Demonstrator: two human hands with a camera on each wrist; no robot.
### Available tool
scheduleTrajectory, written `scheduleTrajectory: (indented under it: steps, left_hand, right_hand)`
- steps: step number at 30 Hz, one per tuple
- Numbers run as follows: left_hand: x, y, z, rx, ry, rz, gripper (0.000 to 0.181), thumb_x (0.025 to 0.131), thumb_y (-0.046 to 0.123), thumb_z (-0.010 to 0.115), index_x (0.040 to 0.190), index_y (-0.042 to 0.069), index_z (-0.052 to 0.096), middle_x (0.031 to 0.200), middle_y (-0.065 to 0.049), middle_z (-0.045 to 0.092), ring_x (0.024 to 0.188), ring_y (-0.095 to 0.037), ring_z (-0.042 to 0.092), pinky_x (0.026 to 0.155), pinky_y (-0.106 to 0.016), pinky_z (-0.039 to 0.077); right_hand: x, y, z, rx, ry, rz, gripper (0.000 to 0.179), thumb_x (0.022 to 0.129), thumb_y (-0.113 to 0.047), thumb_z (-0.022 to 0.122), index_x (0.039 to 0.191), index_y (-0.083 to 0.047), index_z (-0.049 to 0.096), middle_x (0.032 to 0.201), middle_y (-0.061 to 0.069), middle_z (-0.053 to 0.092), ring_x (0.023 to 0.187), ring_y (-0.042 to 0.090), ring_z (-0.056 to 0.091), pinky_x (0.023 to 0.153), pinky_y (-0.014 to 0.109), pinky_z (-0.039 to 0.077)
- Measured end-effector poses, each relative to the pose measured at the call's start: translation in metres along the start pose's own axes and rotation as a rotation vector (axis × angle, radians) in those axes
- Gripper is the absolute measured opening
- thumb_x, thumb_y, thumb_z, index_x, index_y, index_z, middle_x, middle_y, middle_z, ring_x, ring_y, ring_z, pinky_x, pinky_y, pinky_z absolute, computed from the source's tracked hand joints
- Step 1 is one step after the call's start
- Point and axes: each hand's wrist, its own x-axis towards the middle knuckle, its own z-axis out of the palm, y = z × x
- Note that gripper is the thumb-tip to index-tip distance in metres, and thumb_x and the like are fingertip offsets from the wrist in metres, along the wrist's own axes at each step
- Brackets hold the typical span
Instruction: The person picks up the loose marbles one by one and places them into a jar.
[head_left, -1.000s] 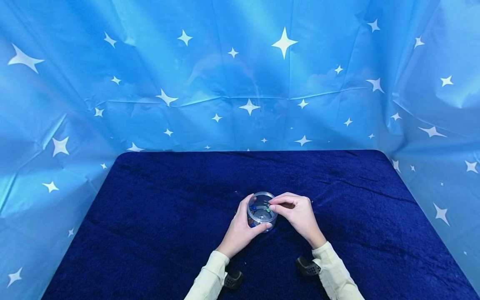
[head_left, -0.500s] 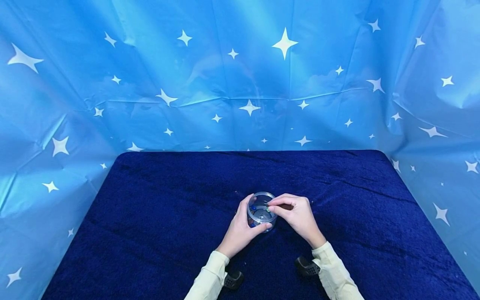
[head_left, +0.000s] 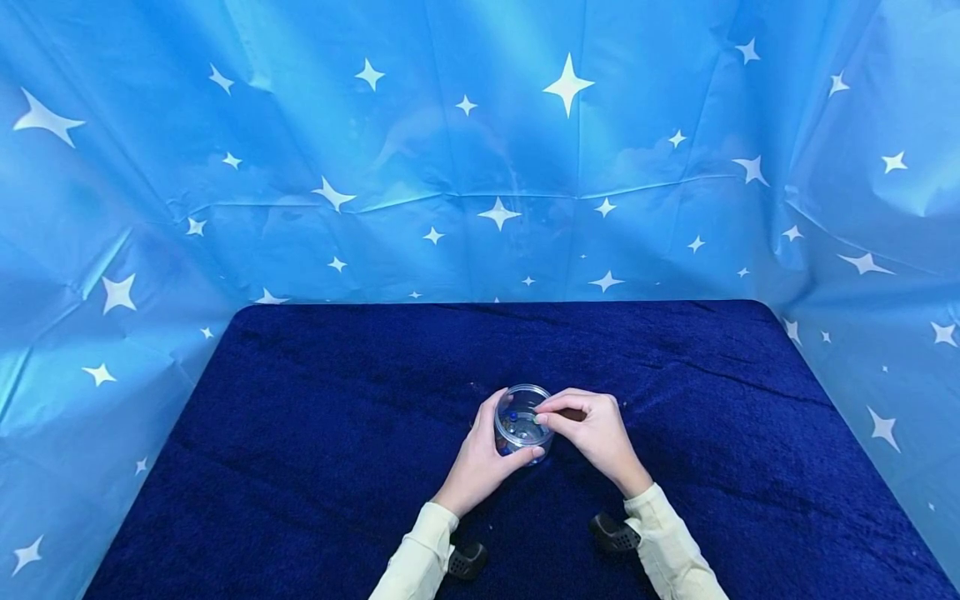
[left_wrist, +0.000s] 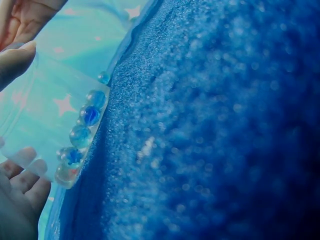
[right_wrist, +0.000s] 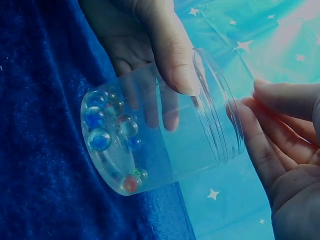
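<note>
A clear plastic jar (head_left: pixel 525 407) with several glass marbles at its bottom stands in my left hand (head_left: pixel 477 462). The left fingers wrap around its far side, and the thumb lies across the near side. Through the jar wall, the right wrist view shows a blue marble (right_wrist: pixel 99 139), a red one (right_wrist: pixel 131 183) and a green-streaked marble (right_wrist: pixel 141 174) beside it. My right hand (head_left: pixel 596 429) is at the jar's mouth, thumb and fingertips brought close together at the rim. Whether anything is pinched between those fingertips is hidden.
A dark blue velvet cloth (head_left: pixel 337 417) covers the table. Behind and at the sides hangs a light blue curtain (head_left: pixel 450 150) with white stars. Each wrist carries a black device (head_left: pixel 467 560) below a pale sleeve (head_left: pixel 420 546).
A blue marble inside the jar has shifted slightly to the right. My right fingertips have dipped a little to the left at the rim and partly cover the green marble. The left hand holds still.
</note>
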Motion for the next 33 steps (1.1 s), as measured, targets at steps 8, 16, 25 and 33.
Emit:
scheduleTrajectory:
  steps: [8, 16, 25, 33]
  left_hand:
    - [-0.001, 0.001, 0.0, -0.003, -0.004, -0.003, 0.092, 0.083, 0.034, 0.086, 0.156, 0.009, 0.035, 0.151, -0.018, 0.048, 0.134, -0.034, 0.052, 0.105, -0.052, 0.045]
    - [-0.001, 0.001, 0.0, -0.012, -0.01, -0.008, 0.093, 0.084, 0.034, 0.086, 0.157, 0.009, 0.034, 0.152, -0.017, 0.047, 0.132, -0.032, 0.054, 0.1, -0.049, 0.049]
    - [-0.001, 0.001, 0.0, -0.034, -0.016, -0.016, 0.093, 0.084, 0.035, 0.086, 0.157, 0.01, 0.033, 0.153, -0.016, 0.046, 0.132, -0.032, 0.053, 0.1, -0.048, 0.05]
    - [0.0, 0.0, 0.0, -0.019, -0.003, 0.008, 0.093, 0.083, 0.034, 0.086, 0.156, 0.008, 0.035, 0.153, -0.016, 0.047, 0.136, -0.034, 0.051, 0.108, -0.054, 0.042]
  right_hand:
    - [-0.001, 0.0, 0.0, 0.017, 0.003, 0.011, 0.005, 0.086, 0.004, 0.08, 0.09, 0.001, 0.081, 0.09, 0.008, 0.077, 0.085, 0.01, 0.071, 0.074, 0.02, 0.056]
    - [-0.001, 0.002, -0.002, 0.013, 0.041, 0.002, 0.005, 0.087, 0.002, 0.08, 0.092, 0.001, 0.08, 0.09, 0.011, 0.076, 0.082, 0.009, 0.07, 0.072, 0.02, 0.055]
    - [0.0, 0.005, -0.014, 0.1, 0.115, 0.009, 0.006, 0.089, 0.003, 0.078, 0.093, 0.007, 0.077, 0.089, 0.019, 0.074, 0.077, 0.008, 0.069, 0.07, 0.02, 0.056]
    - [0.002, 0.006, -0.024, 0.126, 0.152, 0.02, 0.005, 0.09, 0.006, 0.075, 0.094, 0.01, 0.075, 0.087, 0.02, 0.074, 0.074, 0.011, 0.071, 0.066, 0.024, 0.057]
